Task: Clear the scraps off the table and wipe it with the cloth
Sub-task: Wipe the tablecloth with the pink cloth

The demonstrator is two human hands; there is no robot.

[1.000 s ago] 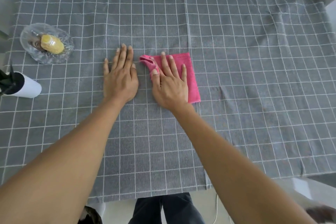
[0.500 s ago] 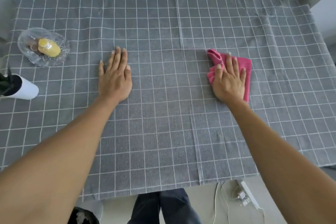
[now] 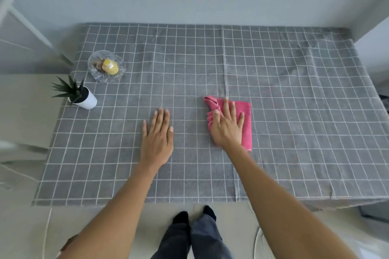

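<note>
Pressing flat with fingers spread, the right hand (image 3: 228, 127) is lying on the pink cloth (image 3: 244, 120), which is bunching up by its thumb. The left hand (image 3: 156, 137) is resting flat just beside it on the checked tablecloth (image 3: 294, 111). Far beyond the left hand are sitting a glass dish (image 3: 106, 66) and a potted plant (image 3: 81, 94).

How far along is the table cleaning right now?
No loose scraps show on the grey checked tablecloth, so clearing looks done. Wiping is in hand: the right hand presses the pink cloth flat; the left hand rests on the table. How much remains unwiped cannot be told.
</note>
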